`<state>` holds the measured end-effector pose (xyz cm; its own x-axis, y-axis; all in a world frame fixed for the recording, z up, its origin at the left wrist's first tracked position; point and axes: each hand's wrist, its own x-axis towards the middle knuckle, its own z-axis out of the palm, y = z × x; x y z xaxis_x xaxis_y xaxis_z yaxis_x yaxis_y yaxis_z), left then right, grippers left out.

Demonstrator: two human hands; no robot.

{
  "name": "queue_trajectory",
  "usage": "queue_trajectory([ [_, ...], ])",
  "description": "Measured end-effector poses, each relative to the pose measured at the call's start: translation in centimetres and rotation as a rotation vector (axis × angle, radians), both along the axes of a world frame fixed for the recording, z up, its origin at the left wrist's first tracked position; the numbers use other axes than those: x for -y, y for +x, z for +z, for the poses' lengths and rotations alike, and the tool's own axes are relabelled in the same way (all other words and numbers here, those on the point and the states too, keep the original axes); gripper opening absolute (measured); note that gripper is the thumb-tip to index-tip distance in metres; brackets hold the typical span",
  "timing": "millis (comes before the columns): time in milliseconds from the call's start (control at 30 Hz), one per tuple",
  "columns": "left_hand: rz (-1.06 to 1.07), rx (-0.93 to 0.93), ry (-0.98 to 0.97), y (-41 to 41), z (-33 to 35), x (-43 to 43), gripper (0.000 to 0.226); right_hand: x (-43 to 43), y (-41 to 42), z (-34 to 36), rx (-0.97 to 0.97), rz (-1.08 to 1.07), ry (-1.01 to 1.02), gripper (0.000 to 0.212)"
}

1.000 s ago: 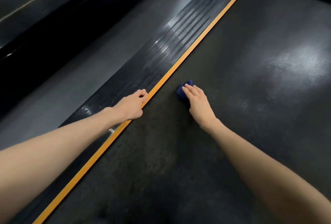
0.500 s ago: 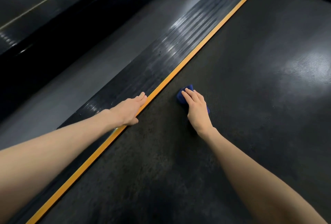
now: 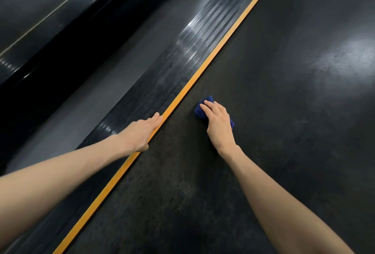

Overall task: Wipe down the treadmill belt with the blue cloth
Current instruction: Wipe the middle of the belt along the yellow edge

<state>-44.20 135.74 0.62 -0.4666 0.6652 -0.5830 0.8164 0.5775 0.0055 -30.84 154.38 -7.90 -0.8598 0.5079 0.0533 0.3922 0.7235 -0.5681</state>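
**A:** Head view, mid-wipe. The blue cloth (image 3: 203, 109) is bunched up and pressed flat on the treadmill belt (image 3: 284, 132) under the right hand (image 3: 218, 126), just beside the orange edge stripe (image 3: 203, 71). The fingers (image 3: 211, 107) are laid over the cloth and curled a bit around it, so it's held down rather than pinched. How should this stroke be done right?

**B:** Even pressure should be kept through the whole palm so the cloth isn't dragged by one corner. Overlapping passes are probably best, worked from the stripe across to the far side, since most of the belt looks untouched. The cloth could be unfolded for more coverage.

**A:** And the left hand (image 3: 140, 134)?

**B:** It's planted open, empty, on the ribbed side rail (image 3: 162, 83) with its fingertips touching the stripe. Good as a brace, and it should be kept off the belt.
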Motion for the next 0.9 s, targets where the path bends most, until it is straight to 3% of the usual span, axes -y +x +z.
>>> queue_trajectory([
  [167, 0.047, 0.097, -0.046, 0.1, 0.3, -0.2, 0.097, 1.7, -1.3, 1.0, 0.028, -0.175, -0.101, 0.066],
  [233, 0.057, 0.128, -0.059, 0.1, 0.6, -0.3, 0.095, 4.2, -1.6, 0.9, -0.003, -0.154, -0.094, 0.066],
  [367, -0.001, 0.016, -0.023, 0.1, 0.9, -0.3, 0.085, 9.8, -0.2, -0.2, 0.006, 0.360, -0.011, 0.069],
  [467, -0.040, -0.062, 0.038, -0.5, 1.0, -0.2, 0.076, 6.2, -1.2, 0.0, -0.067, 0.574, 0.238, 0.051],
  [567, -0.059, -0.130, 0.052, -1.1, 0.8, -0.3, 0.068, 0.1, -3.6, 0.3, -0.015, 0.258, 0.319, 0.053],
  [667, -0.003, -0.138, 0.095, -1.5, 0.5, -0.5, 0.053, -2.8, -6.4, 1.1, 0.138, -0.140, 0.185, 0.064],
  [733, 0.066, -0.153, 0.145, -1.7, 0.2, -0.7, 0.041, -0.1, -7.5, 1.8, 0.157, -0.187, 0.139, 0.059],
  [833, 0.066, -0.226, 0.196, -0.9, -0.2, -0.9, 0.033, 6.4, -4.1, 1.1, 0.083, 0.236, 0.178, 0.057],
  [900, 0.044, -0.249, 0.198, -0.6, -0.3, -0.8, 0.034, 6.2, -1.9, 1.2, 0.150, 0.499, 0.211, 0.056],
])
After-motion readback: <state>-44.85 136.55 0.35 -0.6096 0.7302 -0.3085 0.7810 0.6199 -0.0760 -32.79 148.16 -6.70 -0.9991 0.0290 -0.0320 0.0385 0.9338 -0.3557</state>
